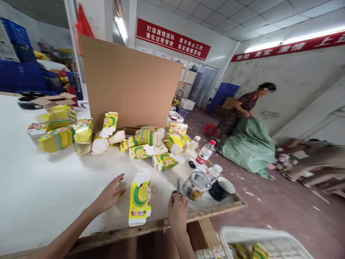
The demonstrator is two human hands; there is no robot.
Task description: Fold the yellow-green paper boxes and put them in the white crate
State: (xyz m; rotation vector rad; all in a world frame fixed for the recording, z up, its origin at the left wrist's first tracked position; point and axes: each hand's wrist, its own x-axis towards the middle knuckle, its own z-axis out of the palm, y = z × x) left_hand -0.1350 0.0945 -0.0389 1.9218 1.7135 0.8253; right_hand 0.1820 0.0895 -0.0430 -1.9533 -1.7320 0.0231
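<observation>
On the white table in front of me lies a flattened yellow-and-green carton (139,201) with a lemon picture and white flaps. My left hand (111,192) hovers just left of it, thumb and fingers apart, holding nothing. To the carton's right, my right hand (178,208) is closed at the dark handle of a pair of scissors (178,186), whose metal blades point away from me; the fingers hide most of the handle. Rubber bands (154,189) lie around the carton. Beyond it rest two carton bundles, one nearer (165,162) and one farther (140,151).
More carton stacks (58,138) line the table before a tall cardboard sheet (129,82). A glass jar (196,185), dark mug (221,189) and red-capped bottle (205,154) stand right. A white crate (264,233) sits lower right. A person (239,108) handles a green sack (248,144).
</observation>
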